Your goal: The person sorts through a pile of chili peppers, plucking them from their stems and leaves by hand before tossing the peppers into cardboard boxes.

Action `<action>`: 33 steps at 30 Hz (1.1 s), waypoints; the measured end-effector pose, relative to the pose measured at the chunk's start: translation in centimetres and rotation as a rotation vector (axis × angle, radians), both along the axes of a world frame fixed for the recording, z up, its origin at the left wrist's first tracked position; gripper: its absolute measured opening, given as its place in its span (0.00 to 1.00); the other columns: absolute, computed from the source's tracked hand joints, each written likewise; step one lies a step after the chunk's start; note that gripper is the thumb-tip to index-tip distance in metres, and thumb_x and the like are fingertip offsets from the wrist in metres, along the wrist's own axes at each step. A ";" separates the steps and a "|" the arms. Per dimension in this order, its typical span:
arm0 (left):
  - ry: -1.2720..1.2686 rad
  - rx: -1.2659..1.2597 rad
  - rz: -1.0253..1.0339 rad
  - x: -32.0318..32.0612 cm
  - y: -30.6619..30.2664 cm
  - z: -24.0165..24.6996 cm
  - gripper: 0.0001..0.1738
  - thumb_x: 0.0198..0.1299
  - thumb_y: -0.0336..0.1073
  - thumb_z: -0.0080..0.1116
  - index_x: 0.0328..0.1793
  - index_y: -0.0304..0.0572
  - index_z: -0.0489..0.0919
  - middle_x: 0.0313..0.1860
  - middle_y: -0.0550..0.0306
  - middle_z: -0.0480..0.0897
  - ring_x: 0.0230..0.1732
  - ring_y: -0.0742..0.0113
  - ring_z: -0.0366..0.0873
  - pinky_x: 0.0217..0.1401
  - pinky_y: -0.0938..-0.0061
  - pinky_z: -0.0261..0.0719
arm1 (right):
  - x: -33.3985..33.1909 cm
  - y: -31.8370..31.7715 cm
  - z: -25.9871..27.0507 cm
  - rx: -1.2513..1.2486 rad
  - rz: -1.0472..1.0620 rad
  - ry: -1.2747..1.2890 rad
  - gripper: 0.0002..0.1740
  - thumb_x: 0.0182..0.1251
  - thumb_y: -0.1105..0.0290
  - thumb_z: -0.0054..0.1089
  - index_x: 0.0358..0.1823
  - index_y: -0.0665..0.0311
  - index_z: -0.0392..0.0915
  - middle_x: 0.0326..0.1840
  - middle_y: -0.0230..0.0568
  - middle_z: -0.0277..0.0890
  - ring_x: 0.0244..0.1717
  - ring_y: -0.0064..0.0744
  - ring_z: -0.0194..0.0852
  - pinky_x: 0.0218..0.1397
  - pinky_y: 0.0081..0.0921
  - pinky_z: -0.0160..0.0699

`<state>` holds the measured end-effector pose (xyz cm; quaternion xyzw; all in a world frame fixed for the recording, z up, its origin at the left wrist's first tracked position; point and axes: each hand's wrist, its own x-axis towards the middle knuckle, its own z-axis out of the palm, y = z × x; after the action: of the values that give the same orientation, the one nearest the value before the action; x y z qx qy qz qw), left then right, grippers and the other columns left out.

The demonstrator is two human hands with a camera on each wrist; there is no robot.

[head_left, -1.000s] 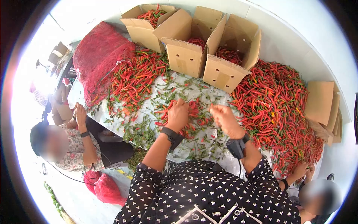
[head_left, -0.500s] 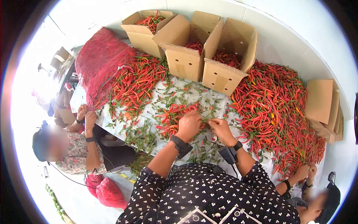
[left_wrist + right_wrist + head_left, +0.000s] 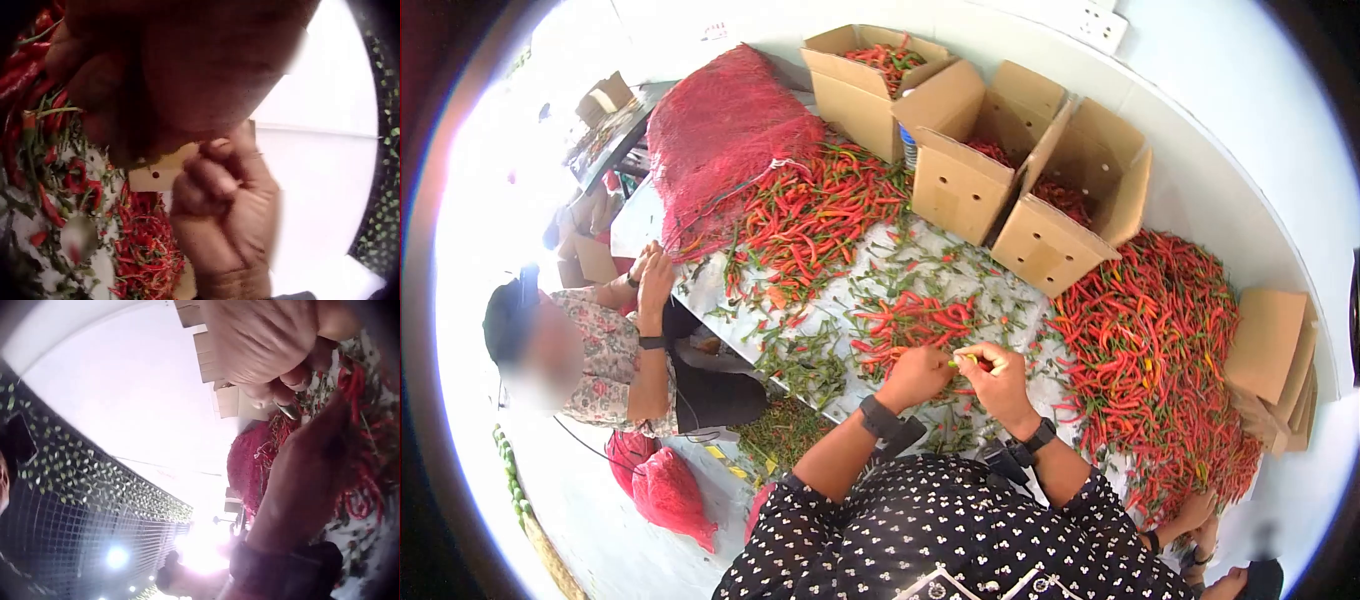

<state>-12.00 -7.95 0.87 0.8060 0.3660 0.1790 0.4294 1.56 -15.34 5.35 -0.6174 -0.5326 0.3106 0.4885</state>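
Note:
Over the white table (image 3: 825,300), my two hands meet above a small heap of red chili peppers (image 3: 915,320). The right hand (image 3: 1000,385) pinches a chili pepper (image 3: 982,365) that shows red and yellow-green between thumb and fingers. Curled fingers of the left hand (image 3: 918,378) pinch the green stem end of the same chili, right beside the right fingertips. In the left wrist view the right hand (image 3: 228,212) appears with bent fingers behind the dark, close left hand (image 3: 187,69). Both hands overlap in the right wrist view, where the chili is hidden.
Cut green stems (image 3: 805,360) litter the table. Larger chili piles lie to the left (image 3: 820,220) and right (image 3: 1145,370). Cardboard boxes (image 3: 965,185) holding chilies stand at the back, beside a red mesh sack (image 3: 730,130). One person (image 3: 615,350) works at left, another (image 3: 1200,520) at lower right.
My hands were apart a second ago; the right hand has come in beside the left, and both have moved nearer my body. A chili now shows between them. The head view has tilted.

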 end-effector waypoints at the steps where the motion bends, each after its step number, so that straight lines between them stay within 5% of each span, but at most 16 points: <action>1: 0.095 -0.007 -0.122 -0.5 0.4 0.6 0.13 0.50 0.40 0.56 0.29 0.35 0.78 0.21 0.44 0.77 0.24 0.50 0.77 0.28 0.61 0.72 | 0.0 0.4 -0.1 -0.092 0.006 0.134 0.07 0.58 0.72 0.59 0.32 0.70 0.79 0.22 0.29 0.76 0.22 0.12 0.65 0.24 0.15 0.65; 5: -0.298 -0.193 -0.009 -1.3 0.5 1.5 0.16 0.54 0.35 0.56 0.47 0.35 0.75 0.25 0.52 0.79 0.26 0.68 0.77 0.29 0.71 0.72 | 0.3 2.3 -1.6 -0.226 0.068 0.207 0.06 0.59 0.73 0.58 0.34 0.70 0.79 0.22 0.29 0.75 0.23 0.12 0.65 0.24 0.15 0.65; 8: -0.104 -0.270 -0.032 -1.8 2.3 3.4 0.13 0.55 0.34 0.56 0.44 0.34 0.76 0.25 0.53 0.79 0.27 0.71 0.78 0.29 0.75 0.74 | 0.4 3.5 -2.8 -0.276 0.104 0.096 0.09 0.60 0.72 0.57 0.39 0.70 0.77 0.23 0.28 0.75 0.23 0.11 0.64 0.23 0.14 0.63; 9: -0.087 -0.125 -0.003 -1.8 3.3 3.2 0.11 0.55 0.34 0.55 0.41 0.34 0.77 0.22 0.53 0.79 0.26 0.72 0.78 0.28 0.75 0.75 | 0.2 3.8 -2.1 -0.291 0.054 0.285 0.12 0.60 0.72 0.57 0.43 0.70 0.75 0.24 0.29 0.75 0.22 0.11 0.63 0.23 0.14 0.61; 11: -0.078 -0.126 0.099 -2.0 6.5 2.2 0.10 0.55 0.34 0.55 0.38 0.34 0.77 0.21 0.53 0.79 0.23 0.71 0.77 0.27 0.74 0.75 | 0.7 4.3 -1.8 -0.297 -0.019 0.497 0.19 0.61 0.71 0.56 0.53 0.70 0.69 0.26 0.32 0.74 0.19 0.11 0.59 0.21 0.12 0.58; 15: 0.103 0.186 0.329 -0.7 17.0 1.1 0.12 0.52 0.38 0.57 0.31 0.34 0.75 0.18 0.51 0.78 0.19 0.62 0.78 0.27 0.68 0.75 | 4.0 3.1 -3.0 -0.405 -0.138 0.701 0.15 0.63 0.71 0.53 0.50 0.70 0.69 0.26 0.33 0.71 0.19 0.12 0.58 0.19 0.11 0.54; 18: 0.025 0.368 0.316 2.7 23.0 2.5 0.11 0.51 0.35 0.54 0.38 0.34 0.74 0.29 0.44 0.80 0.32 0.55 0.81 0.37 0.64 0.76 | 5.4 1.4 -4.6 -0.359 -0.233 0.848 0.13 0.64 0.71 0.52 0.47 0.71 0.71 0.27 0.35 0.70 0.16 0.14 0.56 0.17 0.11 0.53; 19: -0.164 0.204 0.291 3.8 24.1 2.4 0.13 0.51 0.32 0.53 0.43 0.34 0.73 0.35 0.42 0.80 0.39 0.52 0.80 0.41 0.64 0.75 | 5.3 1.1 -4.0 -0.381 -0.264 0.858 0.12 0.65 0.71 0.51 0.45 0.71 0.71 0.26 0.34 0.70 0.16 0.13 0.56 0.17 0.10 0.53; 22: -0.115 0.398 0.336 4.5 23.1 2.0 0.14 0.49 0.31 0.55 0.43 0.37 0.75 0.37 0.46 0.80 0.41 0.52 0.79 0.42 0.64 0.75 | 5.7 0.2 -5.0 -0.403 -0.218 0.814 0.12 0.65 0.70 0.51 0.46 0.70 0.71 0.26 0.33 0.70 0.16 0.12 0.56 0.17 0.11 0.54; 28: 0.234 0.320 -0.222 1.9 11.7 -0.2 0.09 0.48 0.38 0.59 0.30 0.41 0.78 0.32 0.49 0.78 0.35 0.50 0.77 0.38 0.63 0.75 | 4.8 -1.2 -6.9 -0.511 -0.108 0.659 0.12 0.64 0.69 0.52 0.44 0.69 0.73 0.25 0.28 0.70 0.21 0.12 0.59 0.23 0.11 0.58; 33: 0.186 0.473 -0.130 1.0 8.2 0.2 0.08 0.50 0.36 0.53 0.26 0.39 0.77 0.27 0.49 0.76 0.35 0.49 0.76 0.36 0.61 0.76 | 3.7 -1.1 -5.6 -0.495 -0.064 0.632 0.13 0.62 0.69 0.53 0.45 0.70 0.74 0.27 0.29 0.72 0.22 0.13 0.62 0.24 0.13 0.62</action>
<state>-10.96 0.27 1.04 0.9189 0.2991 0.1567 0.2041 5.27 -16.47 -0.23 -0.6068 -0.2458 0.5887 0.4741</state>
